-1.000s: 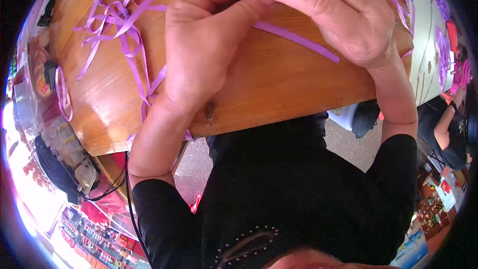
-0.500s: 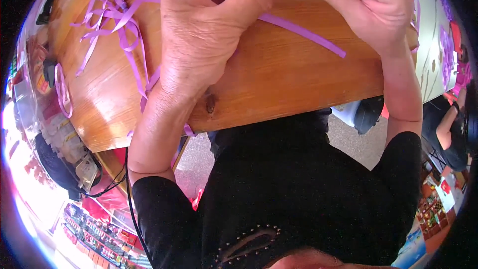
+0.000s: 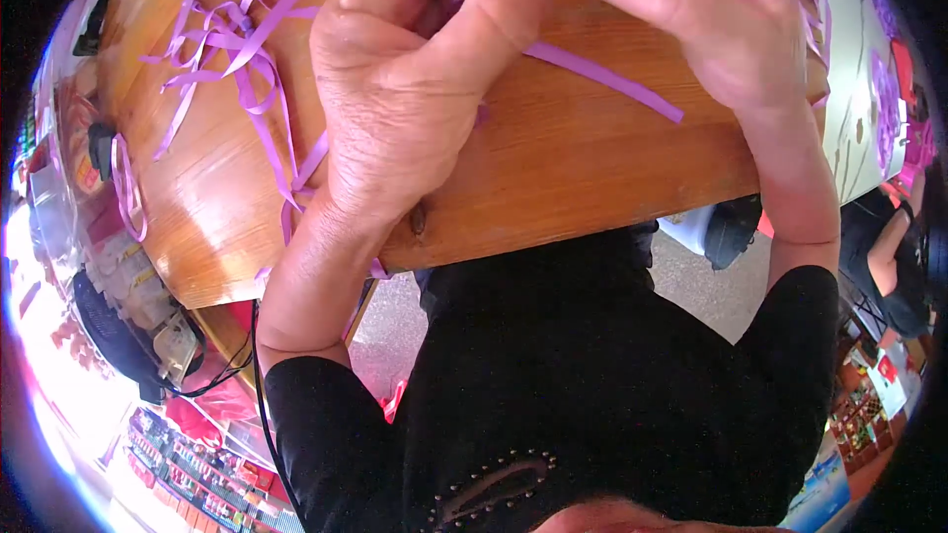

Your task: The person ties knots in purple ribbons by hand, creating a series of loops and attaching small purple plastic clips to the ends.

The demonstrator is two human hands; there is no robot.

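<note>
A flat purple ribbon (image 3: 607, 79) runs out from under my left hand, its cut end lying over the table towards the right. My left hand (image 3: 420, 69) is closed, thumb and fingers pinching the ribbon near the upper edge of the view. Close against it, my right hand (image 3: 706, 15) pinches the same purple strip between thumb and finger. Where the two thumb tips meet, a small bit of the ribbon shows; the rest there is hidden by my fingers or cut off by the frame.
Tangled purple ribbons (image 3: 242, 49) lie on the wooden table (image 3: 583, 178) to the left. A ribbon loop (image 3: 125, 188) hangs at the table's left edge. A pale table (image 3: 851, 89) with purple pieces stands at the right, near another person's arm (image 3: 884, 247). A black cable (image 3: 259, 365) runs beside my left arm.
My right hand has come in closer to the left, its thumb now against the ribbon at the left thumb tip. The left hand has shifted slightly.
</note>
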